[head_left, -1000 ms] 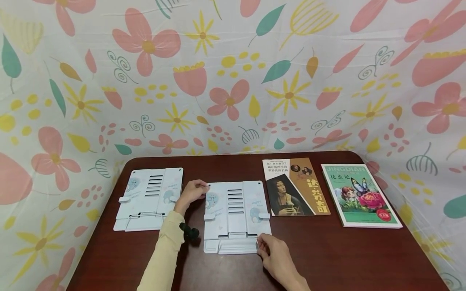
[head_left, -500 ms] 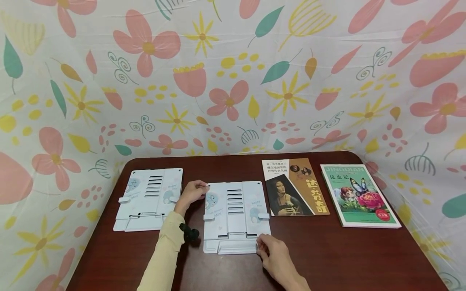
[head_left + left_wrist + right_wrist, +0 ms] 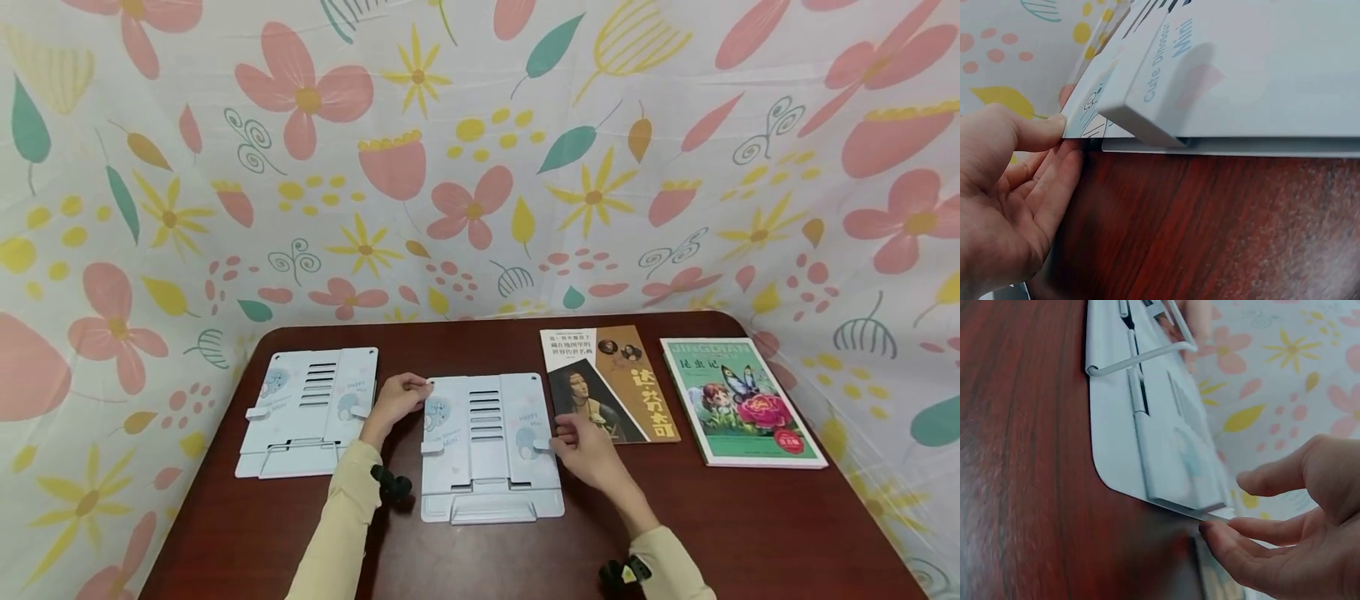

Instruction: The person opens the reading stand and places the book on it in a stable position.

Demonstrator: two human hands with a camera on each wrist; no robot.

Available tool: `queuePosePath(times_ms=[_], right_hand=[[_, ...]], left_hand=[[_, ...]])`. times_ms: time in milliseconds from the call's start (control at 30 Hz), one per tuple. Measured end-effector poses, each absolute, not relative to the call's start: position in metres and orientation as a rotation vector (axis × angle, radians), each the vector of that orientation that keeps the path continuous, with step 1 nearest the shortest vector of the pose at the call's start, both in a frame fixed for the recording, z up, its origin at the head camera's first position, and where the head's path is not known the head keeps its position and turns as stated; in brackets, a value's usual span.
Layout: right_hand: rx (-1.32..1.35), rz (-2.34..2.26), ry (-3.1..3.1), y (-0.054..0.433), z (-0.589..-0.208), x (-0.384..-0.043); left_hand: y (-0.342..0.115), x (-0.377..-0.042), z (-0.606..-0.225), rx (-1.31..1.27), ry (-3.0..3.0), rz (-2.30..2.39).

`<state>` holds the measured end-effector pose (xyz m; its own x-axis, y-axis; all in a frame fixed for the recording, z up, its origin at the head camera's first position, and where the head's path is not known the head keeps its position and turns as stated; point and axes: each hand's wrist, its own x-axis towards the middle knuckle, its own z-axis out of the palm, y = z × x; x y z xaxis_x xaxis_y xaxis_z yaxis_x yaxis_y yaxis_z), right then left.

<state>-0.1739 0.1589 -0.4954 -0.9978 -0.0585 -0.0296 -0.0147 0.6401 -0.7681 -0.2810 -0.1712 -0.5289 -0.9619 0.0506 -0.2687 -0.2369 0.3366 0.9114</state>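
A white book stand (image 3: 486, 462), folded flat, lies on the table in front of me, with slots down its middle, pale blue cartoon prints and a wire ledge at the near edge. My left hand (image 3: 397, 398) pinches its far left corner; in the left wrist view the thumb (image 3: 1047, 130) is on top and the fingers are below. At the stand's right edge, beside the side clip (image 3: 543, 445), is my right hand (image 3: 588, 454). The right wrist view shows that hand's thumb (image 3: 1272, 478) spread from its fingers, with fingertips (image 3: 1216, 532) right at the edge.
A second white book stand (image 3: 288, 417) lies folded to the left, partly behind my left forearm. To the right are a brown and white painting book (image 3: 637, 367) and a green-covered book (image 3: 738, 400). A flowered cloth (image 3: 472, 125) hangs behind the table (image 3: 480, 567).
My right hand has left the stand's near right corner and moved away from me along the right edge to the side clip. The left hand keeps its hold on the far left corner.
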Motion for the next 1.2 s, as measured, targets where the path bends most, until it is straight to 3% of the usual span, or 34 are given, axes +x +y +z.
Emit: queuePosePath(times_ms=[400, 733, 1200], right_hand=[[0.021, -1.397, 2.710, 0.157, -0.508, -0.204], [0.099, -1.598, 2.631, 0.163, -0.495, -0.218], [-0.095, -1.923, 2.628, 0.169, -0.445, -0.195]], left_hand=[[-0.169, -0.279, -0.524, -0.184, 2.368, 1.747], [-0.167, -0.272, -0.496, -0.060, 2.451, 1.822], [-0.181, -0.211, -0.435, 0.305, 2.617, 1.778]])
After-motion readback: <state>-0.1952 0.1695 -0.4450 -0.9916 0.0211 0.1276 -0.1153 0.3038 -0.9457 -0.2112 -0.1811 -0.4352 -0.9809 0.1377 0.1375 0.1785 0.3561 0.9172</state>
